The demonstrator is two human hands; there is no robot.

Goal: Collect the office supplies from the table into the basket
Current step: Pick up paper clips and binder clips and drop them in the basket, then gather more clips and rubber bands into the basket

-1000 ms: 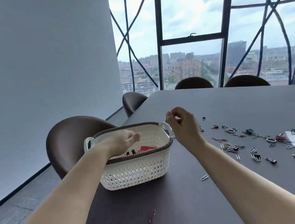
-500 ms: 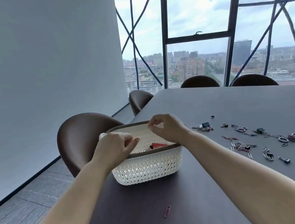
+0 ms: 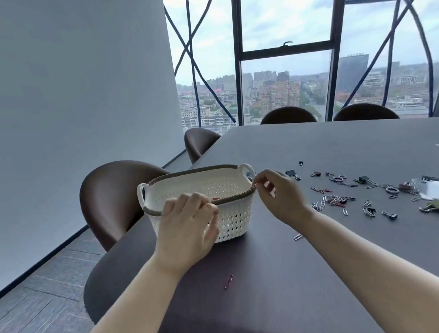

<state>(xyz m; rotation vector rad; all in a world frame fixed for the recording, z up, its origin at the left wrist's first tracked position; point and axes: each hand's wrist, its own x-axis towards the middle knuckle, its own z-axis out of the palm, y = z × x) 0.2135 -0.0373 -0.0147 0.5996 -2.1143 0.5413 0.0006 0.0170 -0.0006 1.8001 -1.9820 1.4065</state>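
grey table [image 3: 322, 153], both hands curled at basket [image 3: 236, 219] rim (contents unclear)

White basket [image 3: 230, 220], dark worktop [image 3: 282, 283]

The basket's plastic is a white lattice weave with a grey-brown braided rim (something red shows inside); on the matt charcoal worktop lie a pink paper clip [image 3: 228, 281], silver clips [image 3: 298, 237], black binder clips [image 3: 293, 174] and an olive one [image 3: 438, 205].

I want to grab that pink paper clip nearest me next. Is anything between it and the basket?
Nothing on the table blocks it. The pink paper clip lies alone; only the left hand hovers before the basket.
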